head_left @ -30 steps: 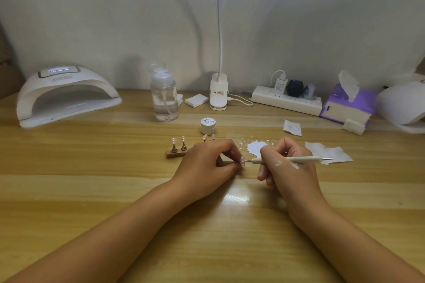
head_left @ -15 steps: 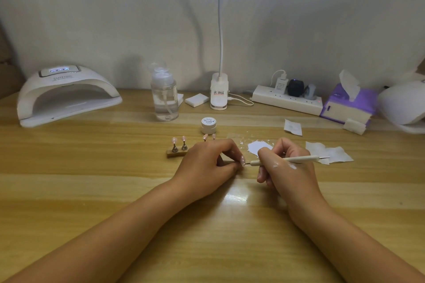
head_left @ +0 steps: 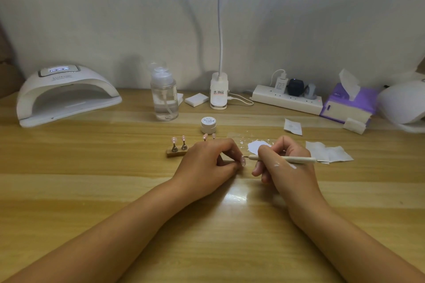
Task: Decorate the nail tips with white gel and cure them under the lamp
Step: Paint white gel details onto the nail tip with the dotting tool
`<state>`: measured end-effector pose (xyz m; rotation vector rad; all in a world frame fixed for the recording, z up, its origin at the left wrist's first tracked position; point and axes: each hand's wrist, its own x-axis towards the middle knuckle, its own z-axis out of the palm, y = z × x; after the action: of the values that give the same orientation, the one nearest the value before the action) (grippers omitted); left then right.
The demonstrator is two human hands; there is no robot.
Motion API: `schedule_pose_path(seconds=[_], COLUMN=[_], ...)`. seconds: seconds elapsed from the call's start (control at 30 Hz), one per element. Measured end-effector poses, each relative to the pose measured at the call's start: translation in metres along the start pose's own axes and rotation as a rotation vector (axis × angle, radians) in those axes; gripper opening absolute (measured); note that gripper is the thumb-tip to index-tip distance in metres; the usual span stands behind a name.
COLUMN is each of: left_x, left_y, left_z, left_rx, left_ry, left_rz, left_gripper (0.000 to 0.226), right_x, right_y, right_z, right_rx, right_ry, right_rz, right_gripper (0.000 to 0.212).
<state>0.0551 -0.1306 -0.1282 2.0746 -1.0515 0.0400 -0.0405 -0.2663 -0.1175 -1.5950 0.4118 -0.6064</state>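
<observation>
Two hands work near the middle of the wooden table (head_left: 92, 190). The left hand (head_left: 207, 163) lies low on the table with its fingers curled, and it pinches one pink nail tip (head_left: 242, 160) between thumb and forefinger, so that the tip stands out to the right of the fingertips. The right hand (head_left: 285, 165) has its fingers curled round one thin white brush (head_left: 282, 158), held as one holds a pencil. The fine point of the brush is directed left and is just beside the held tip; whether it touches, I cannot tell. Two white smears are on the back of the right hand. Behind the left hand stands a small wooden stand (head_left: 177, 151) with two more pink tips on metal holders, and two further pink tips (head_left: 205, 136) show just above the knuckles, so five tips are seen in all. One small white gel jar (head_left: 208, 124), with its lid on, stands behind them. Far left is one white curing lamp (head_left: 66, 94) with a lit display; a second white dome (head_left: 404, 105) is at the right edge. Along the wall are one clear pump bottle (head_left: 164, 99), one clip base of a desk lamp (head_left: 219, 92), one power strip (head_left: 287, 99) with three plugs, and one purple tissue pack (head_left: 347, 103). A white patch (head_left: 257, 146) with small flecks around it lies just behind the right hand.
</observation>
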Motion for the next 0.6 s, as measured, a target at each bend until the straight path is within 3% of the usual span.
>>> schedule_pose_path(seconds=[0.27, 0.6], left_x=[-0.001, -0.003], left_y=[-0.001, -0.001], left_z=[0.000, 0.002], left_rx=[-0.015, -0.034], left_ry=[-0.006, 0.069], left_rz=[0.015, 0.040], left_gripper=[0.019, 0.019], right_x=[-0.004, 0.007], right_y=[-0.005, -0.008], right_z=[-0.001, -0.013], right_rx=[0.124, 0.188], right_ry=[0.041, 0.225], right_rz=[-0.023, -0.131], right_gripper=[0.019, 0.023])
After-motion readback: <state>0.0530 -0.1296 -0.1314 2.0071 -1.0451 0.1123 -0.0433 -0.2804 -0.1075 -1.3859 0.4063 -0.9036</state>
